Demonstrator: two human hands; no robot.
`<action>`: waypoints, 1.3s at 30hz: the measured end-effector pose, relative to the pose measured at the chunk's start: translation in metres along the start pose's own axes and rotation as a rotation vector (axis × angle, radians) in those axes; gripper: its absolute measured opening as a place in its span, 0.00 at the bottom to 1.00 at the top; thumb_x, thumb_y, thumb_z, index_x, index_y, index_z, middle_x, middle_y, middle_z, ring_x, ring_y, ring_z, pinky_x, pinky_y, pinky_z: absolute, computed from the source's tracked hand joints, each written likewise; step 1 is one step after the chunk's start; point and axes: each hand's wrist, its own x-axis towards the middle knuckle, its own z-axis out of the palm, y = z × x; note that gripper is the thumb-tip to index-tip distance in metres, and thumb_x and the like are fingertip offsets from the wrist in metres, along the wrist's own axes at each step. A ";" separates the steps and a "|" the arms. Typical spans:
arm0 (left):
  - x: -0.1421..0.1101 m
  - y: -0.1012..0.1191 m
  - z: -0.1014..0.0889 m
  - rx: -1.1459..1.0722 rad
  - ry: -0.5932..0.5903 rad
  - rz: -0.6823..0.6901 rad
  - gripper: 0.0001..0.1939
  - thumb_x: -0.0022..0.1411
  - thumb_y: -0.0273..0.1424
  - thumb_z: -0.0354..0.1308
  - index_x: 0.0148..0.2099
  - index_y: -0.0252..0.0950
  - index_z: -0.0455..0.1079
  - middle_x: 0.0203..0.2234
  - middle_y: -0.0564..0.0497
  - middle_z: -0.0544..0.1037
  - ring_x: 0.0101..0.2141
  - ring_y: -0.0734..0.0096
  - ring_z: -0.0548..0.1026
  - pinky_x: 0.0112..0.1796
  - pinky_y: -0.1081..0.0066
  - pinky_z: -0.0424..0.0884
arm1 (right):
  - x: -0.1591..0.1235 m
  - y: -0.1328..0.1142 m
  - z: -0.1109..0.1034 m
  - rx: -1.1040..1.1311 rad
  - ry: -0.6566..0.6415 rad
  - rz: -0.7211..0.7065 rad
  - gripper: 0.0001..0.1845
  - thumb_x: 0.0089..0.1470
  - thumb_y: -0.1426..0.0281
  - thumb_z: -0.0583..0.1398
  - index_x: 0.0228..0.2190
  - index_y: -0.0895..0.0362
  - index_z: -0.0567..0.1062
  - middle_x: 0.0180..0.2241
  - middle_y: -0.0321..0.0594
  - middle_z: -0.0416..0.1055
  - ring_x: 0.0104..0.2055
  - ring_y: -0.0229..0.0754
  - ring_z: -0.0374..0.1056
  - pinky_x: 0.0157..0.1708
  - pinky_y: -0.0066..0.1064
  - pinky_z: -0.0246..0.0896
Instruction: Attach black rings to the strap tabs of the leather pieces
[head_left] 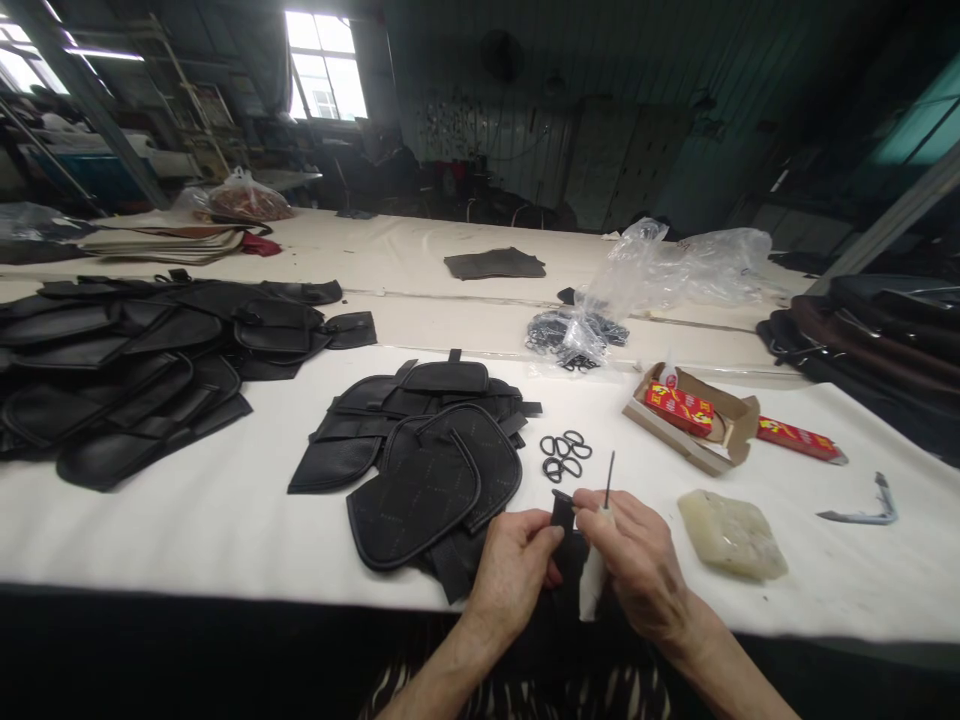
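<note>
Here we are at the white-covered tabletop, and the action is right at the front edge! The left hand is gripping, thumb and fingers pinching a narrow black strip and holding it up. The right hand is curled closed around a small white-bodied tool, its thin dark spike pointing straight up just beside the strip. A pale scrap is hanging below the right hand, though its material is hard to make out from this view.

Now the tally! At ten o'clock from the hands, a stack of black stitched panels is sitting close by, and at nine o'clock a much bigger heap of similar panels is spreading across the tabletop. Whether any of them carry fittings, this view isn't showing. At twelve o'clock, a small group of loose black rings is lying ready, while a clear plastic bag farther out is holding a far larger bunch of them, so plenty remain unused.

Over at two o'clock, an open cardboard box is holding red packets, with another red packet lying just beside it. At three o'clock, a pale block of wax or soap is resting near the right hand, and a bent metal blade is lying beyond it.
</note>
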 end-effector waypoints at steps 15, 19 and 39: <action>-0.002 -0.012 0.000 -0.001 -0.033 0.075 0.11 0.57 0.32 0.49 0.24 0.36 0.64 0.15 0.57 0.64 0.19 0.74 0.64 0.23 0.74 0.59 | -0.009 0.002 -0.005 -0.197 -0.046 -0.326 0.08 0.56 0.81 0.52 0.31 0.60 0.70 0.32 0.52 0.75 0.31 0.45 0.69 0.31 0.36 0.64; 0.000 -0.011 0.001 0.015 -0.026 0.059 0.11 0.58 0.32 0.50 0.26 0.35 0.67 0.14 0.57 0.65 0.19 0.73 0.65 0.24 0.74 0.60 | -0.008 0.003 -0.012 -0.095 -0.054 -0.256 0.10 0.57 0.82 0.50 0.31 0.62 0.69 0.31 0.54 0.74 0.30 0.45 0.69 0.28 0.35 0.64; -0.007 0.000 -0.002 -0.115 -0.078 0.044 0.08 0.56 0.29 0.49 0.26 0.34 0.64 0.15 0.56 0.64 0.20 0.74 0.64 0.26 0.74 0.62 | -0.010 -0.010 -0.004 -0.115 0.012 -0.229 0.10 0.58 0.81 0.50 0.29 0.61 0.69 0.29 0.53 0.75 0.29 0.45 0.70 0.27 0.35 0.64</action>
